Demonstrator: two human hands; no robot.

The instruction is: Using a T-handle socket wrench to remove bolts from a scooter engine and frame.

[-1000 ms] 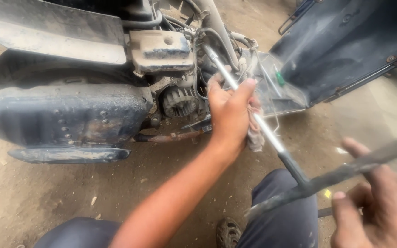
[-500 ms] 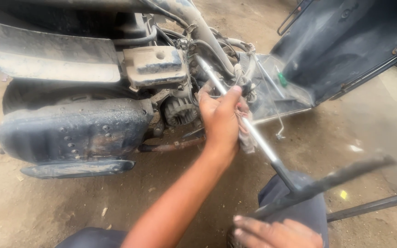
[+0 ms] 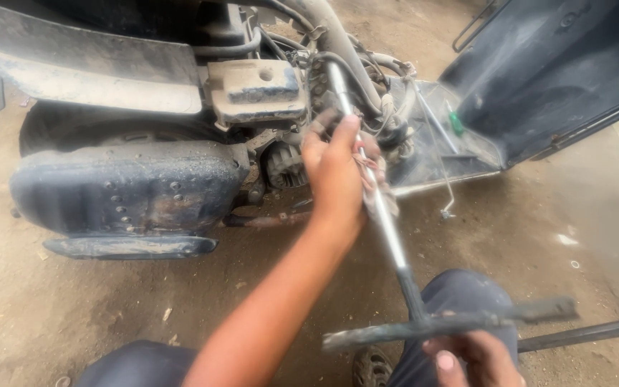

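A long T-handle wrench [image 3: 388, 236] runs from the engine [image 3: 256, 93] of a stripped, dusty scooter down toward me. My left hand [image 3: 334, 168] is closed around the upper shaft, with a dirty rag [image 3: 385, 197] wrapped on the shaft under its fingers. The wrench's dark crossbar [image 3: 453, 324] lies across the bottom of the view. My right hand [image 3: 467, 358] is just beneath it, fingers curled up against the bar, mostly cut off by the frame edge. The wrench tip is hidden among hoses and cables.
The scooter's rear wheel and grimy cover [image 3: 123, 186] are at the left, and its dark floor panel [image 3: 539, 79] is at the right with a green-handled screwdriver [image 3: 455, 122] lying on it. A metal rod [image 3: 589, 332] lies by my knee [image 3: 460, 294]. The ground is packed dirt.
My right hand left the crossbar's right end, dropped low, and now sits under the bar's middle. My left hand has stayed on the shaft, and the crossbar has turned closer to level.
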